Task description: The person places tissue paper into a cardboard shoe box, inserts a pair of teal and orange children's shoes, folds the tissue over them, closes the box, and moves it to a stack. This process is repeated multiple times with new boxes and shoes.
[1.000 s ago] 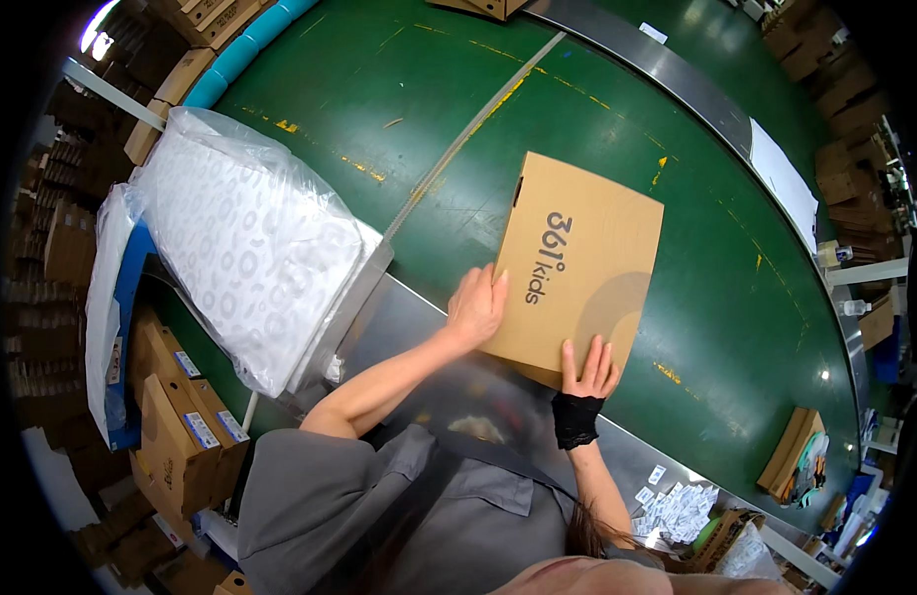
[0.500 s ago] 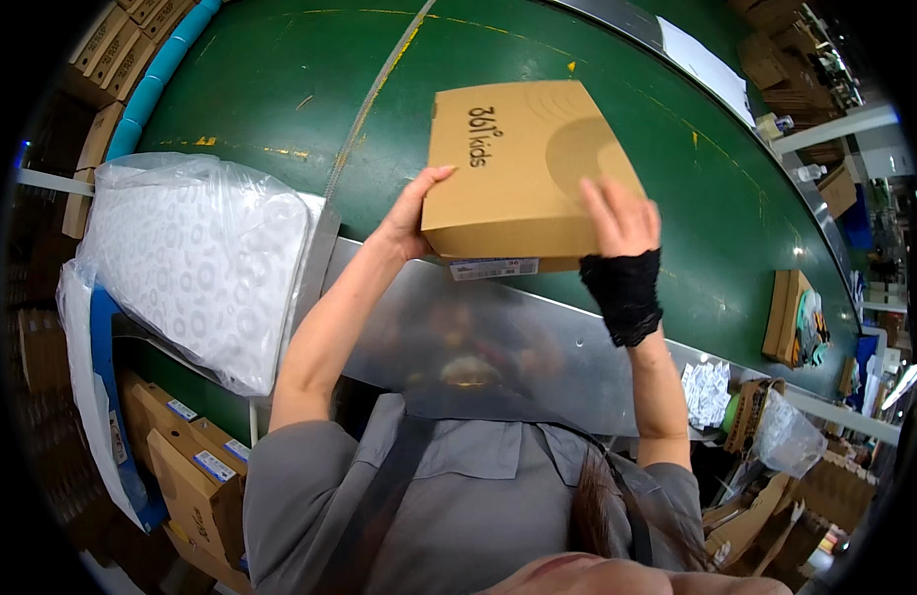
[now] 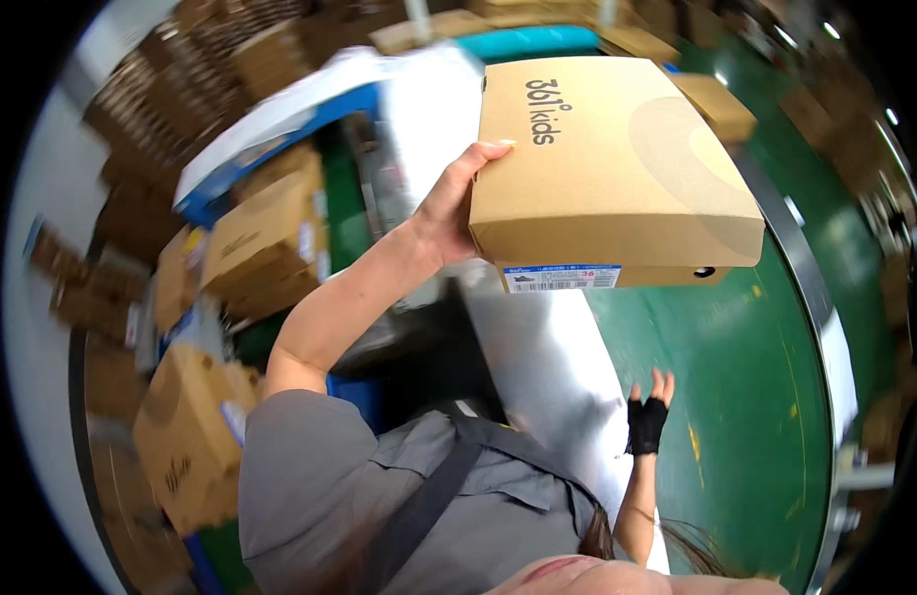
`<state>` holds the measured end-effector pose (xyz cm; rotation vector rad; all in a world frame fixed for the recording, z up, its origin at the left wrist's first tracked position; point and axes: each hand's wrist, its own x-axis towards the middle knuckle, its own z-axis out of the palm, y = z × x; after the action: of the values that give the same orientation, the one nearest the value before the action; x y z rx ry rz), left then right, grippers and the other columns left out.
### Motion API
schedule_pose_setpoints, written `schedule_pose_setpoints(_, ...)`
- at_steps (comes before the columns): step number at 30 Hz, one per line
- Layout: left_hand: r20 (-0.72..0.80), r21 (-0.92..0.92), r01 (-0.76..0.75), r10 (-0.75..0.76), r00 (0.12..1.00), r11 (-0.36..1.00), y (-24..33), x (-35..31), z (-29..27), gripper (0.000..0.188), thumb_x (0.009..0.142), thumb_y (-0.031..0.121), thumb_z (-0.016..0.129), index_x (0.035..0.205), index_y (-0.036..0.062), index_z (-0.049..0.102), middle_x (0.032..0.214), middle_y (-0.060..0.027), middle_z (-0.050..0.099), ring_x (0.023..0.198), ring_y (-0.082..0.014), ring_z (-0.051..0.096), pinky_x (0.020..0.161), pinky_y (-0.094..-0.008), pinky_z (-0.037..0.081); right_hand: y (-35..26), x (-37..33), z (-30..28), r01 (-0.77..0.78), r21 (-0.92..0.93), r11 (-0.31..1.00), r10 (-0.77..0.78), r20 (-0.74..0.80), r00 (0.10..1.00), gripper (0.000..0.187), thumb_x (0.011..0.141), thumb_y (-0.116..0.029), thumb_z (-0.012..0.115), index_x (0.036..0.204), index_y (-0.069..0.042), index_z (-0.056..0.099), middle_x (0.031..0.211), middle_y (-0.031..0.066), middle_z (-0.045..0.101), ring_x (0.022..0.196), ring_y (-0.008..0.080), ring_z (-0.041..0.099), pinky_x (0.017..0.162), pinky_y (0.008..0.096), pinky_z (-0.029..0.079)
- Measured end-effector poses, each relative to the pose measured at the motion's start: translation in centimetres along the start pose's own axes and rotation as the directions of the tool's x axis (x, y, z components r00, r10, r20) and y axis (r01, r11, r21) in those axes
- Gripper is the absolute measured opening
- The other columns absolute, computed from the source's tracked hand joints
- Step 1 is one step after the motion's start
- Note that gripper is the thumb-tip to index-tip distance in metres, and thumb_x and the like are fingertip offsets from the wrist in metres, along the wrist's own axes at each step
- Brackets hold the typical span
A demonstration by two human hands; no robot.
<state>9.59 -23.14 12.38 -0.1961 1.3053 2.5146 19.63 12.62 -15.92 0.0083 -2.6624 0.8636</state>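
Head camera: A brown cardboard box (image 3: pixel 617 159) with a deep lid (image 3: pixel 617 236) appears held up in front of a worker in grey, above the green work surface (image 3: pixel 741 377) and its steel border (image 3: pixel 543 332). The left hand (image 3: pixel 451 206) grips it alone by the left side, thumb pressed on the lid near the edge; the other fingers are largely out of sight. The right hand (image 3: pixel 652 402), in a black wrist cover (image 3: pixel 646 428), is well apart from the box, fingers spread and nothing visible in them. At left, cartons (image 3: pixel 265 238) crowd beside a blurred white sheet-like load (image 3: pixel 429 109).

The box looks stiff and fairly light, judging by the one-handed hold, though its contents are hidden. Smooth card may slide a little under dry fingers, and hard pinching could dent corners. The lid laps over a base bearing a blue-and-white label (image 3: pixel 563 279) and a round hole (image 3: pixel 703 272); the surest hold would be low on both short sides, fingers beneath the base, since gripping the lid alone might part the two.
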Motion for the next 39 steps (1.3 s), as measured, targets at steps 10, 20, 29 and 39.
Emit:
schedule_pose_setpoints(10, -0.579, 0.140, -0.599, 0.556, 0.596, 0.788, 3.8, -28.7, -3.4, 0.046, 0.079, 0.044, 0.051, 0.110, 0.0104, 0.054, 0.103, -0.0057, 0.059, 0.089, -0.0199, 0.057, 0.070, -0.0372, 0.050, 2.0, -3.7, 7.1, 0.067, -0.154, 0.986, -0.028, 0.245, 0.969, 0.054, 0.074, -0.025, 0.063, 0.120, -0.005, 0.044, 0.126, 0.0179, 0.042, 0.110, 0.0353, 0.044, 0.095, 0.0437, 0.032)
schedule_pose_setpoints(20, -0.876, 0.394, -0.651, 0.479, -0.053, 0.649, -0.7, -43.3, -2.0, 0.062, 0.077, 0.049, 0.047, 0.127, 0.0133, 0.039, 0.131, -0.0126, 0.035, 0.121, -0.0361, 0.031, 0.091, -0.0657, 0.019, -0.2, -4.0, 5.4, 0.111, -0.262, 0.959, -0.045, 0.246, 0.968, 0.047, 0.083, -0.028, 0.051, 0.121, -0.001, 0.044, 0.125, 0.0176, 0.044, 0.111, 0.0341, 0.044, 0.096, 0.0427, 0.031)
schedule_pose_setpoints(29, -0.985, 0.163, -0.654, 0.080, -0.154, 0.738, -5.0, -47.6, -8.1, 0.098, 0.069, 0.059, 0.056, 0.140, 0.0143, 0.006, 0.144, -0.0149, 0.006, 0.129, -0.0427, 0.012, 0.097, -0.0644, 0.012, -1.4, -4.7, 4.6, 0.091, -0.185, 0.979, -0.039, 0.264, 0.964, 0.045, 0.083, -0.027, 0.050, 0.120, -0.001, 0.046, 0.126, 0.0176, 0.044, 0.115, 0.0325, 0.041, 0.098, 0.0419, 0.028)
schedule_pose_setpoints(39, 0.287, 0.931, 0.170, 0.934, 0.213, -0.324, -9.1, -30.8, -6.4, 0.047, 0.088, 0.022, 0.043, 0.119, -0.0121, 0.037, 0.120, -0.0227, 0.043, 0.106, -0.0314, 0.049, 0.092, -0.0391, 0.039, -0.3, -3.2, 6.2, 0.061, -0.010, 0.998, -0.061, -0.085, 0.994, 0.019, 0.067, -0.015, 0.052, 0.082, -0.003, 0.049, 0.079, 0.0178, 0.049, 0.076, 0.0357, 0.048, 0.066, 0.0463, 0.036)
